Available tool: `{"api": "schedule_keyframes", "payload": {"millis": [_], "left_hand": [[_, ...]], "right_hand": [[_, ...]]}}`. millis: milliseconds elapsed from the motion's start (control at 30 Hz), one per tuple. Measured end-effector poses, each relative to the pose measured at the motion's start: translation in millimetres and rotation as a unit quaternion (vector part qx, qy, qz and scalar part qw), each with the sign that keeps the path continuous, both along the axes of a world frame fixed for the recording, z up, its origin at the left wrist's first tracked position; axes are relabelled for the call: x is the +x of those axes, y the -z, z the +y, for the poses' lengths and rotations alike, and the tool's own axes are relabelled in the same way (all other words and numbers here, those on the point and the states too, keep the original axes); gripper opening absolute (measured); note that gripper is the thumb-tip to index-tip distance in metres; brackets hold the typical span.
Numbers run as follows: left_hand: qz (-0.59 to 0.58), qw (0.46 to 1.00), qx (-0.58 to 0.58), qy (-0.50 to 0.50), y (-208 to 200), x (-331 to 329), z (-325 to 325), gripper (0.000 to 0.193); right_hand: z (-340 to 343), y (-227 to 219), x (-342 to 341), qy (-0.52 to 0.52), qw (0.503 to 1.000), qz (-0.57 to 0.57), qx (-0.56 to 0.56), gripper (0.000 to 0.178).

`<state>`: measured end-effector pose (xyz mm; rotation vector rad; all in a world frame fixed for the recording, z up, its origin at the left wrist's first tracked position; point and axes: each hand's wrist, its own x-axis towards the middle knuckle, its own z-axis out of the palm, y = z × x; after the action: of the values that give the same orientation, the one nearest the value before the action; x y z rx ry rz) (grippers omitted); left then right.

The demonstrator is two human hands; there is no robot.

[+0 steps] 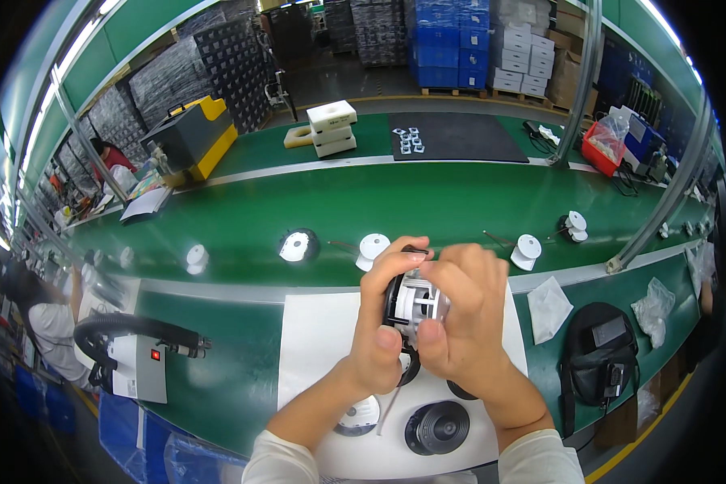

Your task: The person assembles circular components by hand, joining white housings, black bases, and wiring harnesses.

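Above a white sheet (pixel 315 331), both hands grip a round device with a black rim and a white and clear inner part (pixel 421 306). My left hand (pixel 371 323) wraps the black rim side, thumb at its lower edge. My right hand (pixel 477 319) is curled over the clear side, fingers bent. The fingers hide much of the device. Below them, a black ribbed round part (pixel 438 427) lies on the sheet. A white disc (pixel 358 416) lies to its left, partly behind my left forearm, with a thin wire near it.
White spool-shaped parts (pixel 527 252) and a white-topped black disc (pixel 298 245) sit along the green conveyor (pixel 452 194). At left stands a white box machine (pixel 141 367) with a black hose; a person (pixel 56 331) sits beyond. At right lie a white cloth (pixel 549 310) and black bag (pixel 593 363).
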<state>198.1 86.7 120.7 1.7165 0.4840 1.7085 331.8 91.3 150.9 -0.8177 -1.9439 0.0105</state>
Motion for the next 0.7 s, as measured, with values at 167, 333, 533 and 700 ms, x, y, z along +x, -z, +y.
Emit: {"api": "schedule_keyframes", "payload": {"millis": [167, 333, 533, 700], "left_hand": [[-0.031, 0.994, -0.061, 0.085, -5, 4, -12, 0.080], [0.006, 0.988, -0.109, 0.112, -10, 5, -13, 0.104], [-0.053, 0.987, -0.047, 0.146, 1, 19, -11, 0.101], [-0.033, 0.997, -0.069, -0.033, 1, 16, -5, 0.076]], "right_hand": [[27, 1, 2, -0.141, 0.984, 0.050, 0.099, 0.052], [31, 6, -7, -0.251, 0.951, 0.172, 0.060, 0.054], [18, 14, -8, -0.157, 0.958, 0.163, 0.176, 0.052], [32, 13, -5, 0.010, 0.979, 0.085, 0.183, 0.058]]}}
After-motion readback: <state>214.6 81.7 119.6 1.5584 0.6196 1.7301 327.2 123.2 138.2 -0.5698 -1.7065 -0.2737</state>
